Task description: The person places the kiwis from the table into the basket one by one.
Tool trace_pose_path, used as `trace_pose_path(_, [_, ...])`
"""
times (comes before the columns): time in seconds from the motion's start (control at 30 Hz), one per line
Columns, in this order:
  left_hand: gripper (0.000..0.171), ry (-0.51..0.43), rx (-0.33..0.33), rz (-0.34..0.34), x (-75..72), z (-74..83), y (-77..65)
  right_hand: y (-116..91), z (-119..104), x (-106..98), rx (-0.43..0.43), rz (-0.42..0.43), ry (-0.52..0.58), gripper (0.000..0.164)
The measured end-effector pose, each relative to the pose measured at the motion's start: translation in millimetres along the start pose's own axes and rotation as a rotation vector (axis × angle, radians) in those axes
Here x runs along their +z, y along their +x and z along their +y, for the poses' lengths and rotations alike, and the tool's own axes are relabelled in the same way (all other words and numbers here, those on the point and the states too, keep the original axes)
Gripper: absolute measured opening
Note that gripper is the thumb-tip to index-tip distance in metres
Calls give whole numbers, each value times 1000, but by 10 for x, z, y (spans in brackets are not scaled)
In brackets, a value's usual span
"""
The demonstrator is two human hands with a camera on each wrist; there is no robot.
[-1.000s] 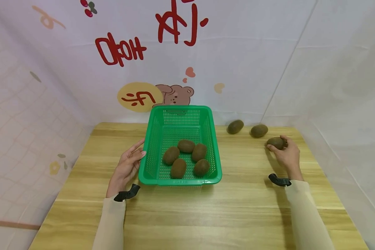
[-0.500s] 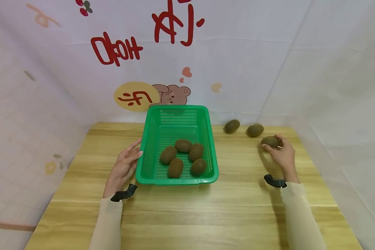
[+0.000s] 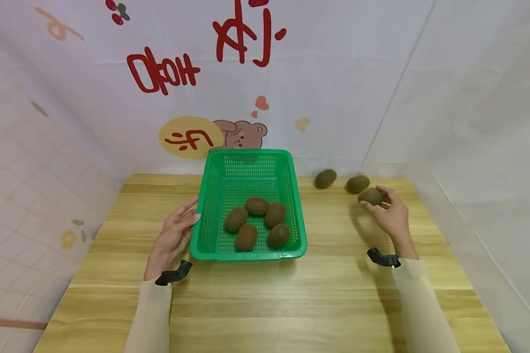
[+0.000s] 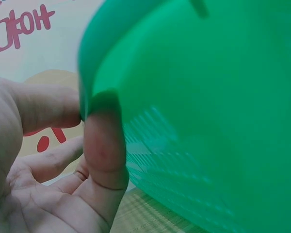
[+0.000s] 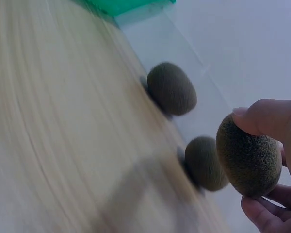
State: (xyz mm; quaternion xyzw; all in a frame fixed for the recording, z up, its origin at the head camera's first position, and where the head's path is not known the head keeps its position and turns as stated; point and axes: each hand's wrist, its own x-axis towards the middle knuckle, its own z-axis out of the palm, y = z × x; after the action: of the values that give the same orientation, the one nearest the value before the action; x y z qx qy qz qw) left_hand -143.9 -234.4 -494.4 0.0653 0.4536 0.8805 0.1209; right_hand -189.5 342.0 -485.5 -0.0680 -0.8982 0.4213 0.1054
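My left hand (image 3: 173, 238) pinches the left rim of a green plastic basket (image 3: 298, 245). In the left wrist view, fingertips (image 4: 103, 145) press against the basket's side under the rim. Several brown kiwis lie in the front half of the basket, among them one kiwi (image 3: 246, 238) closest to its front rim. My right hand (image 3: 390, 215) holds another kiwi (image 5: 248, 155) between thumb and fingers, apart from the tabletop. Beyond it, two kiwis lie on the table by the wall: a nearer kiwi (image 3: 357, 184) and a farther kiwi (image 3: 325, 178).
A light wooden table (image 3: 247, 304) carries everything. White printed sheeting (image 3: 335, 98) with red characters and a cartoon bear rises along the table's back edge. Pale sheeting also stands at the left and right sides.
My right hand has moved left with its kiwi, which now nearly overlaps the nearer loose kiwi in view. The head view has shifted slightly. My left hand stays at the basket rim.
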Motion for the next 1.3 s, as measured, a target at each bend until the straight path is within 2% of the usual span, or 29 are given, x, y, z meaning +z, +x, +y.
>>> trace_pose_path(0.2, [73,22,6,-1,-5,-9,15,-20,-148,84,-54,-39,13,79])
trace_pose_path(0.5, [72,58,16,20,-24,-16,-27,-10,-426,290,-185,-63,38,71])
trace_pose_path(0.73, [71,38,11,4,-17,-25,-6,-20,-630,406,-274,-88,69,70])
trace_pose_path(0.9, [69,50,17,14,-26,-47,-7,-19,-782,490,-309,-118,96,69])
trace_pose_path(1.3, [72,-2,-8,-14,-3,-31,8,-56,-1179,668,-392,-181,143,67])
